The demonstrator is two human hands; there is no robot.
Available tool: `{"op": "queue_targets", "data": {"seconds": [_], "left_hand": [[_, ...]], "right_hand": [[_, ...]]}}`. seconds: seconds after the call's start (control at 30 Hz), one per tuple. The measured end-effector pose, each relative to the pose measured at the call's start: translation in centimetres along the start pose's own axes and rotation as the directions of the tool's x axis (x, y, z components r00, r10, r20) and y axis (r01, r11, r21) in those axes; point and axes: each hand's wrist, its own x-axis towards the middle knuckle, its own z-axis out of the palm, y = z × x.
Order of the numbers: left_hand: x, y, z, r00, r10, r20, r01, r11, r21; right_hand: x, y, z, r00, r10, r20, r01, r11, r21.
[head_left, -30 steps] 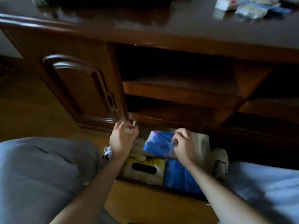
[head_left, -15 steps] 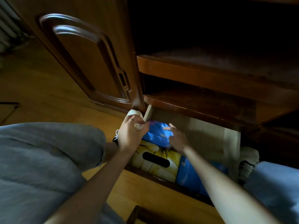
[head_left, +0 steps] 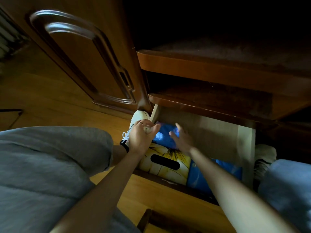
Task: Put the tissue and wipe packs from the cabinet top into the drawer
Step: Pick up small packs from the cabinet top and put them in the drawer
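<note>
We see the drawer (head_left: 245, 140) pulled out under the lower shelf (head_left: 210, 105), with the upper shelf (head_left: 202, 64) above that and the cabinet door (head_left: 87, 52) to their left. In the drawer, a tissue box (head_left: 161, 158) lies at the front left, one pack (head_left: 198, 175) just right of it and another pack (head_left: 164, 136) behind it. Our left hand (head_left: 143, 137) is over the drawer's left wall, our right hand (head_left: 183, 140) on the rear pack. A shoe (head_left: 137, 121) stands left of the drawer, another shoe (head_left: 264, 157) right of it.

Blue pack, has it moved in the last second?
Yes. The blue pack shifted left toward the drawer wall and now lies behind the yellow box.
</note>
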Motion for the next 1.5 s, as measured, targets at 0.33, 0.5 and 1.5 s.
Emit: {"op": "queue_targets", "data": {"seconds": [0.33,0.5,1.5], "left_hand": [[-0.6,2.8,1.6,0.676,-0.32,0.664,0.729,0.421,-0.54],[-1.0,3.5,2.4,0.654,-0.232,0.72,0.739,0.396,-0.544],[-3.1,4.8,8.3,0.515,-0.137,0.846,0.784,0.474,-0.401]], "right_hand": [[-6.6,-3.3,-5.6,0.965,-0.261,-0.027,0.261,0.965,-0.004],[-9.6,-4.0,-5.8,0.894,-0.434,-0.11,0.376,0.861,-0.343],[-14.2,-0.1,-8.5,0.934,-0.35,-0.068,0.312,0.895,-0.319]]}}
